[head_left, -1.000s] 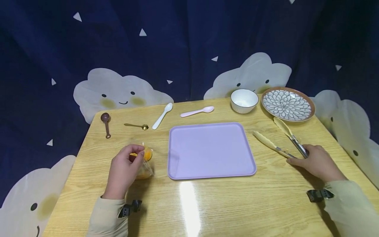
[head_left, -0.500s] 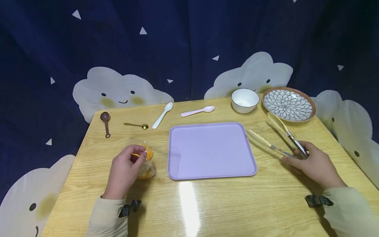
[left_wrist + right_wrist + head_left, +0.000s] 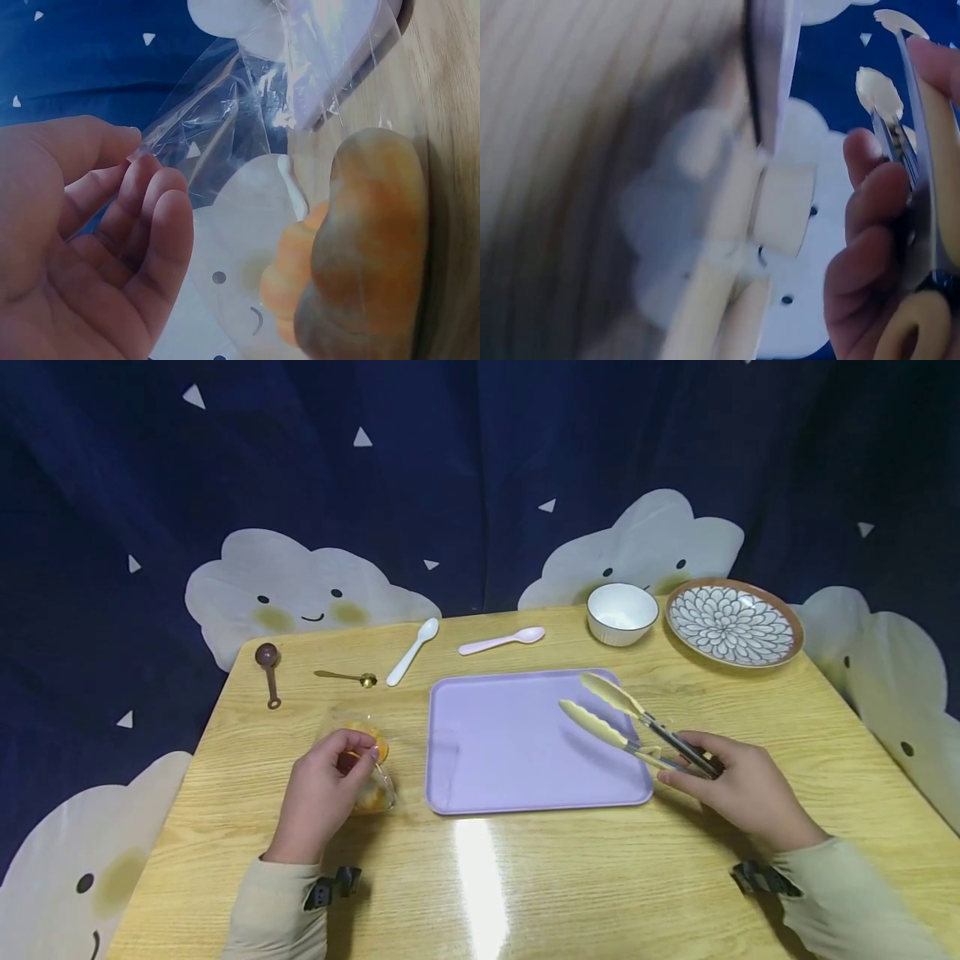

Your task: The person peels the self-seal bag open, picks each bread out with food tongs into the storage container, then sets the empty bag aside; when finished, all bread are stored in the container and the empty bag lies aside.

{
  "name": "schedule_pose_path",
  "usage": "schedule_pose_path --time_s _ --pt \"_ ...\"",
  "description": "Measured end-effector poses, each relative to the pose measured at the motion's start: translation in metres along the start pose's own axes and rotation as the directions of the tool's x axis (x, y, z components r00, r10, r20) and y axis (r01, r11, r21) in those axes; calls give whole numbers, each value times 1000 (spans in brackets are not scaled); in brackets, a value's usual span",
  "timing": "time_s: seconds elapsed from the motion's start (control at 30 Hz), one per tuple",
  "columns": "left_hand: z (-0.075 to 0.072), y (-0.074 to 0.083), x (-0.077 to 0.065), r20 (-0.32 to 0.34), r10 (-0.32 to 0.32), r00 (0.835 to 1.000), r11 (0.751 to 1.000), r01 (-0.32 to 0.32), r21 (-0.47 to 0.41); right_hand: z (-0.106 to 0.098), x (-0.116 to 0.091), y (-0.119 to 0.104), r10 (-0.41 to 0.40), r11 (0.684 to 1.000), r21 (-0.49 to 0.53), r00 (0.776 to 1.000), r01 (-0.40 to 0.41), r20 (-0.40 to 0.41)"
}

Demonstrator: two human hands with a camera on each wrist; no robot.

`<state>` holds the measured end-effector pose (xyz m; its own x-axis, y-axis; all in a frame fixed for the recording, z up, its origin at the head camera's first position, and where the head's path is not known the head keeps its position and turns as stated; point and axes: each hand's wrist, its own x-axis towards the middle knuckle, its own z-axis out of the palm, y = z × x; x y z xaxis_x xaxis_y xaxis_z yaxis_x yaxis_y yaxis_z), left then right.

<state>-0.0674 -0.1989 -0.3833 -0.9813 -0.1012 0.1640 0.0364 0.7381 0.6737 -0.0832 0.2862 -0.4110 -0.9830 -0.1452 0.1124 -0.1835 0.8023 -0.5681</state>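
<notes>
My left hand (image 3: 322, 789) pinches the edge of a clear plastic bag (image 3: 232, 97) between thumb and fingertips. Inside lie lumpy, bread-like orange and brown pieces (image 3: 367, 225), partly hidden behind the hand in the head view. My right hand (image 3: 742, 789) grips a pair of tongs (image 3: 595, 724) by their metal handles. The tongs' cream, scalloped tips are spread apart with nothing between them. They point left over the right part of the lilac tray (image 3: 510, 760). In the right wrist view, fingers curl around the tongs' handle (image 3: 922, 202).
Behind the tray lie a pink spoon (image 3: 501, 642) and a white spoon (image 3: 412, 652). A small gold spoon (image 3: 345, 677) and a brown scoop (image 3: 267, 668) are at the back left. A white bowl (image 3: 621, 618) and a patterned plate (image 3: 735, 622) stand at the back right.
My right hand has carried the tongs leftward from the table's right side to over the tray. The left hand has shifted slightly right, still pinching the bag.
</notes>
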Motion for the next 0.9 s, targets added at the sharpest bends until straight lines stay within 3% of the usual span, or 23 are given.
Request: schedule_pose_path --time_s 0.23,0.57,0.77,0.9 --pt "1 0 0 24 9 1000 1000 -9 -9 12 2 -28 -114 991 -64 990 119 82" --pt "0 -6 -2 37 18 999 1000 -17 -23 42 12 -60 -281 956 -47 950 289 140" --pt "-8 -33 -3 21 131 991 990 -130 -53 54 17 -67 -325 943 -21 932 333 162" --pt "-15 -58 -2 72 190 979 979 -183 -90 61 21 -70 -357 932 5 918 361 171"
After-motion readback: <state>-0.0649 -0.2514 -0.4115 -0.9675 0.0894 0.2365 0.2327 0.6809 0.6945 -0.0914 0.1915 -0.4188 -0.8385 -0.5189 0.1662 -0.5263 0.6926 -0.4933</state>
